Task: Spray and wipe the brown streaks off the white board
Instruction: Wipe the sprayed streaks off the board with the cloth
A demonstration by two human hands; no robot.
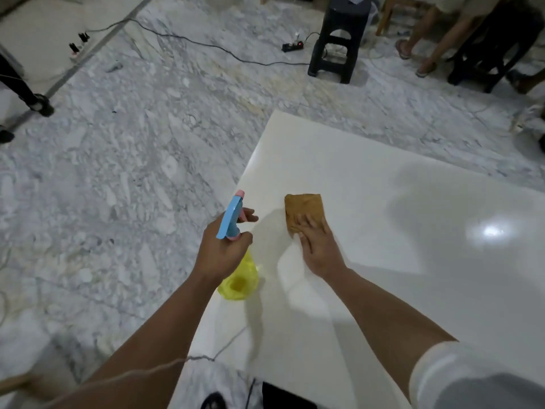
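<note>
Marbled grey-white floor (124,160) fills most of the view, cables trailing across it toward 12 o'clock. White board (383,261) lies flat, taking up the 3 to 6 o'clock part of the view, glossy, with a bright light glare toward 3 o'clock. No brown streaks can be made out on its visible surface. Black plastic stool (339,39) stands on the floor at 1 o'clock, a power strip (292,46) just beside it at its 9 o'clock; legs of seated people at 2 o'clock. Right hand (320,246) lies flat on the board, fingers spread and extended, pressing the near end of a folded brown cloth (303,212); cloth reaches out toward 12 o'clock from the hand. Left hand (221,249) at the board's left edge, 9 o'clock of the cloth, fingers closed around the neck of a yellow spray bottle (240,280). Blue and pink trigger head (231,215) points toward 12 o'clock, index finger on the trigger.
</note>
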